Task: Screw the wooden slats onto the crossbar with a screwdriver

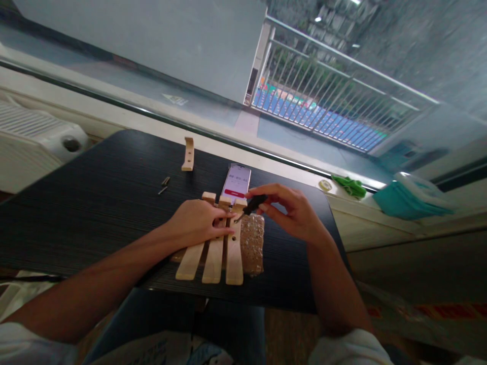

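In my right hand (294, 210), a screwdriver with a black handle (254, 204) tilts down to the left. Its tip meets the rightmost wooden slat (234, 253) near the upper of two holes. My left hand (200, 220) lies across the slats, with finger and thumb closed against the rightmost one; some fingers are hidden. Beside that piece are a middle slat (213, 261) and a left slat (190, 262), all pale wood with flared ends. Beneath them lies a brown block in clear wrap (253, 246).
A lit phone (236, 181) showing a timer lies beyond the slats. Another curved wooden piece (188, 154) with two holes and several small metal screws (163, 187) are on the dark table (95, 203). On the sill are a tape roll (325, 185), green cloth (349, 186) and teal box (403, 200).
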Available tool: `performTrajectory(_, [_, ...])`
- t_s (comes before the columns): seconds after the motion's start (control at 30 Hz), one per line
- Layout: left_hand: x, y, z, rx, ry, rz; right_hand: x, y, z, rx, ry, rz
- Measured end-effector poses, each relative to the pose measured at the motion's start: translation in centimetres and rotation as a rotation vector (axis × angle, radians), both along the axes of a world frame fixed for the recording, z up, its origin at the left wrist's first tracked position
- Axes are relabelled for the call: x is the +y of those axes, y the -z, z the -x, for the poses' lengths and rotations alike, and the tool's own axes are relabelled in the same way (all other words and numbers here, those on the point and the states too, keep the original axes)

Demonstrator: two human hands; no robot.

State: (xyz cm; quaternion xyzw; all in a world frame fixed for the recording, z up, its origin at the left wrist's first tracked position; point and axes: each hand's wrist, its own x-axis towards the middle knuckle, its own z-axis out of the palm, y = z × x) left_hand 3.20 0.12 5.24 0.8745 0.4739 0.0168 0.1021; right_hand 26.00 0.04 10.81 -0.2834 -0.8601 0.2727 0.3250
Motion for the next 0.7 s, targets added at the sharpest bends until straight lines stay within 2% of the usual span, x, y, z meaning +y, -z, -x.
performTrajectory(0.37, [0.03,-0.01,0.07,-0.015,-0.011,0.011,-0.11,0.08,0.21,-0.016,0.071,-0.036])
performTrajectory(0.7, [0.01,-0.22,0.01,0.014,0.0,0.02,-0.29,0.8,0.89,0.054,0.057,0.045])
